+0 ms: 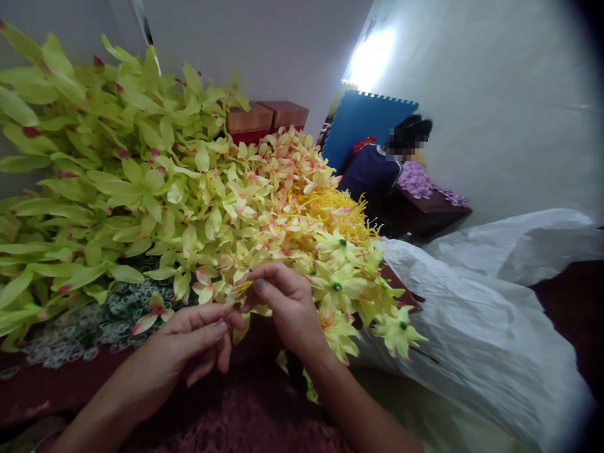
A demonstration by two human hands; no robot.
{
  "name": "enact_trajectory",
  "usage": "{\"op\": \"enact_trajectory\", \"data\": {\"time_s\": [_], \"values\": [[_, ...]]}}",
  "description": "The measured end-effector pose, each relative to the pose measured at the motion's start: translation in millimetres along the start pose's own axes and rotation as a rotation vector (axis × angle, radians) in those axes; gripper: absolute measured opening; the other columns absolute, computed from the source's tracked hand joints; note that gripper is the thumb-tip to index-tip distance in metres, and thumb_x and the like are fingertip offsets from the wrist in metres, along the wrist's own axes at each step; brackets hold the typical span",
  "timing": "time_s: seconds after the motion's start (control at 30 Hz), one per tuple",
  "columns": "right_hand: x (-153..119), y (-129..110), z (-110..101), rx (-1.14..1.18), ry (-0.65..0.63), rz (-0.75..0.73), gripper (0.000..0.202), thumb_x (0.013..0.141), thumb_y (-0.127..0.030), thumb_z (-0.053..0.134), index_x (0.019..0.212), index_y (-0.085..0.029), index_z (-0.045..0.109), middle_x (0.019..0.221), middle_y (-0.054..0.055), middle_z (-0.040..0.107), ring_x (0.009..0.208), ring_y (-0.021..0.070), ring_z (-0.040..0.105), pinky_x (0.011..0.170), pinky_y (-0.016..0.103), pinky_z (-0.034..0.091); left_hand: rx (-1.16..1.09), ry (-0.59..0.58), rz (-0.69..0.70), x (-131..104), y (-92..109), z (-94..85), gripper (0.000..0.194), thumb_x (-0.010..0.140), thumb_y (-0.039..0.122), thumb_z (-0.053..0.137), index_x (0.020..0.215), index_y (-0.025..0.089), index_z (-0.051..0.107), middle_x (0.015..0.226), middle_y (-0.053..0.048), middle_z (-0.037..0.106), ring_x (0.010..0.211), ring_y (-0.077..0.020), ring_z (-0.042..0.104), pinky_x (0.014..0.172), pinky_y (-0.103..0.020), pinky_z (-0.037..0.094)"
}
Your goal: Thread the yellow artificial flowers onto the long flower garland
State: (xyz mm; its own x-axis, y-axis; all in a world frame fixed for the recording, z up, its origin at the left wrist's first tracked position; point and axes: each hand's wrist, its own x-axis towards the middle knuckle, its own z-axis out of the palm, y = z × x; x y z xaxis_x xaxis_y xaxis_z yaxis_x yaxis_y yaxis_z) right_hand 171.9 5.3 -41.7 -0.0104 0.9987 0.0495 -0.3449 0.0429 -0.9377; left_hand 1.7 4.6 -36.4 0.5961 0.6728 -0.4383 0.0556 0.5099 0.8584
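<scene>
Pale wall (264, 50) behind two brown boxes (249, 117); left fingers (207, 313), right fingers (274, 272), both pinched tight on one yellow stamen bunch (240, 290).

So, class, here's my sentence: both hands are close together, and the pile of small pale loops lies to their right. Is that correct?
The side is wrong: the head view shows the pile of small pale loops to the left of the left hand and right hand, which are indeed close together.
</scene>
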Motion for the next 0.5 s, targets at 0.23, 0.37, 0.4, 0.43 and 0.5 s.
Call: {"op": "enact_trajectory", "data": {"time_s": [0.23,0.37,0.4,0.43,0.5], "values": [[-0.1,-1.9,-0.1,-0.058,0.022,0.008,0.007,0.077,-0.025,0.058,0.078,-0.019,0.062,0.065,-0.002,0.065,0.053,0.0097,0.06,0.054,0.021,0.049,0.043,0.028,0.006,-0.8,-1.0,-0.1,0.022,0.085,0.034,0.051,0.093,0.016,0.061,0.057,0.0,0.057,0.042,-0.0063,0.03,0.042,-0.023,0.014],[-0.1,-2.4,0.3,-0.086,0.035,0.017,0.008,0.076,-0.025,0.058,0.077,-0.018,0.063,0.063,-0.002,0.064,0.053,0.0093,0.059,0.055,0.021,0.049,0.094,0.06,0.003,-1.6,-0.8,0.5,0.024,0.084,0.036,0.052,0.093,0.016,0.062,0.058,0.0,0.056,0.044,-0.0076,0.032,0.042,-0.024,0.015],[-0.1,-2.4,0.4,-0.086,0.038,0.018,0.008,0.076,-0.025,0.058,0.077,-0.018,0.063,0.063,-0.002,0.064,0.053,0.0093,0.06,0.054,0.021,0.049,0.106,0.076,-0.002,-2.1,-0.2,0.9,0.025,0.083,0.037,0.052,0.094,0.016,0.062,0.058,0.0,0.056,0.045,-0.0081,0.034,0.042,-0.023,0.016],[-0.1,-2.3,0.4,-0.085,0.039,0.019,0.008,0.076,-0.025,0.058,0.076,-0.018,0.062,0.063,-0.003,0.064,0.052,0.0094,0.06,0.054,0.021,0.049,0.118,0.096,-0.004,-2.6,0.6,1.5,0.025,0.082,0.037,0.053,0.094,0.017,0.063,0.058,0.0,0.056,0.046,-0.0087,0.036,0.042,-0.023,0.017],[-0.2,-2.2,0.5,-0.085,0.041,0.024,0.008,0.075,-0.025,0.057,0.077,-0.018,0.062,0.062,-0.003,0.063,0.052,0.0096,0.06,0.054,0.021,0.049,0.137,0.135,-0.002,-3.4,2.1,2.9,0.026,0.081,0.037,0.055,0.094,0.017,0.064,0.058,-0.001,0.056,0.048,-0.01,0.04,0.042,-0.022,0.02]]}}
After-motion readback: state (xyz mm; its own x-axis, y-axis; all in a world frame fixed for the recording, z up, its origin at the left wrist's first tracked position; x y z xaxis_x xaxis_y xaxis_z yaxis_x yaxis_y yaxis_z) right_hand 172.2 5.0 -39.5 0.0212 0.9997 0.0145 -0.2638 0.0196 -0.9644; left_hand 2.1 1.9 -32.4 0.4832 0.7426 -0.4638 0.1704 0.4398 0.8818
